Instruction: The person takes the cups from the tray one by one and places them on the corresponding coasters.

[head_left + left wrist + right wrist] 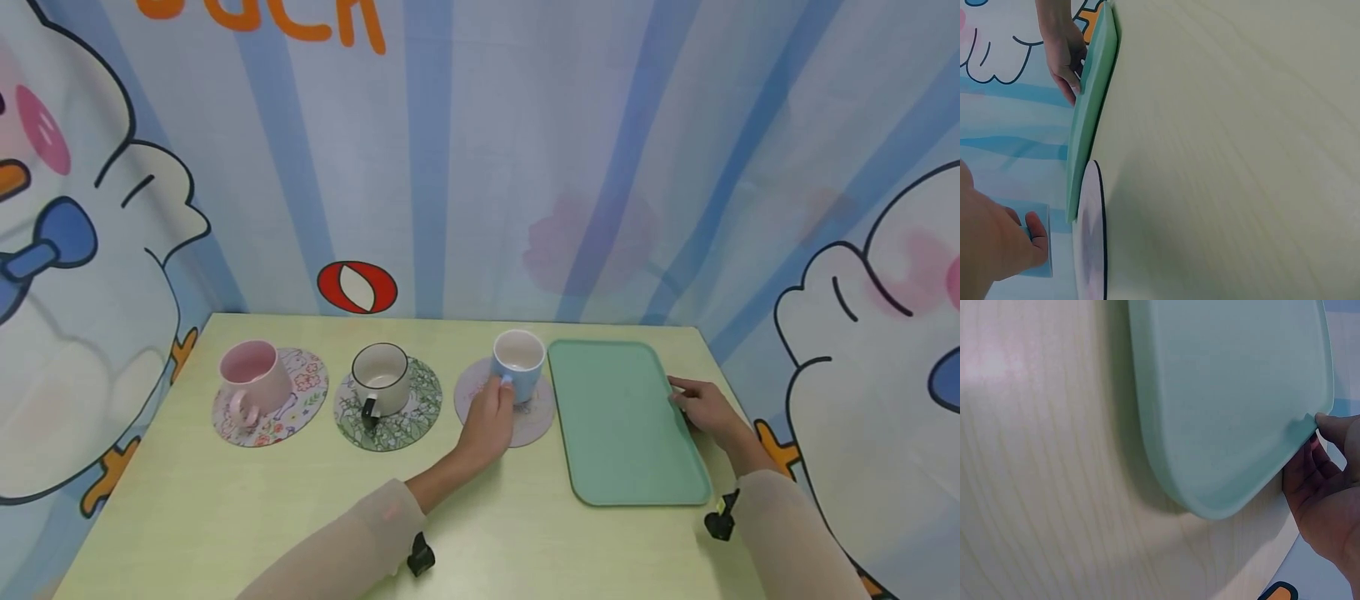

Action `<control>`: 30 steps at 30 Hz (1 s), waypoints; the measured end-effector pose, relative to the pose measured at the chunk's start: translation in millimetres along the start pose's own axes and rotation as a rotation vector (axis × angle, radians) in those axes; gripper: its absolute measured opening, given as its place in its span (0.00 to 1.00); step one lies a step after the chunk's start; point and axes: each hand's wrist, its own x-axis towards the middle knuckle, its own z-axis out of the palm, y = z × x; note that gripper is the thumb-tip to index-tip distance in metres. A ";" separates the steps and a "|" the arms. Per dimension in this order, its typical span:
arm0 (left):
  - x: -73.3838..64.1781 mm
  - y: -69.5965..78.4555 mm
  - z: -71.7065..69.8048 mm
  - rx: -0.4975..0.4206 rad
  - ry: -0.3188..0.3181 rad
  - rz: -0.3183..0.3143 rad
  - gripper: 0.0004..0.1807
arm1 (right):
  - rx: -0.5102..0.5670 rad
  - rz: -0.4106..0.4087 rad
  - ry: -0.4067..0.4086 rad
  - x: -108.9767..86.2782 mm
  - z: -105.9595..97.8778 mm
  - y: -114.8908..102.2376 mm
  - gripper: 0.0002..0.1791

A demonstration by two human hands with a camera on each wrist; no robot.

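My left hand (pixel 489 423) pinches the handle of a light blue mug (pixel 529 385) with a white inside. A gap shows in the left wrist view between the mug's base (pixel 1040 272) and the pale mauve round mat (pixel 1090 244) under it. At the right, my right hand (pixel 707 410) grips the right edge of a mint green tray (pixel 628 427). Its thumb lies on the tray's rim in the right wrist view, with the other fingers (pixel 1300 478) curled below. The tray's near side (pixel 1191 509) sits close over the table.
A pink mug (pixel 262 387) stands on a flowered round mat (pixel 307 375) at the left. Beside it, a white mug (pixel 388 392) with a black rim and handle stands on a green patterned mat (pixel 420 417). A printed curtain (pixel 487 167) hangs behind the pale wooden table (pixel 262 508).
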 end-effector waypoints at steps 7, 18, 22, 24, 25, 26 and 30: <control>1.0 -8.7 2.7 0.009 -0.004 -0.018 0.17 | 0.004 0.005 0.003 0.5 -1.0 0.1 0.30; 0.3 -16.6 4.3 0.050 0.007 -0.048 0.17 | 0.014 0.014 0.003 0.9 0.9 0.1 0.29; -0.4 -16.7 4.3 0.056 -0.001 -0.056 0.16 | 0.012 -0.003 0.003 2.2 0.6 2.0 0.30; -1.2 -16.7 4.9 0.055 -0.001 -0.061 0.16 | 0.012 -0.006 0.001 2.4 0.1 2.4 0.30; -1.8 -16.8 5.5 0.053 -0.003 -0.067 0.15 | 0.012 -0.006 0.000 2.3 -0.1 2.4 0.30; -2.4 -16.8 6.2 0.048 -0.004 -0.074 0.15 | 0.011 -0.004 -0.001 2.2 -0.2 2.4 0.30; -5.8 -16.4 10.3 0.047 -0.009 -0.096 0.13 | 0.007 -0.001 0.000 1.3 0.5 1.4 0.30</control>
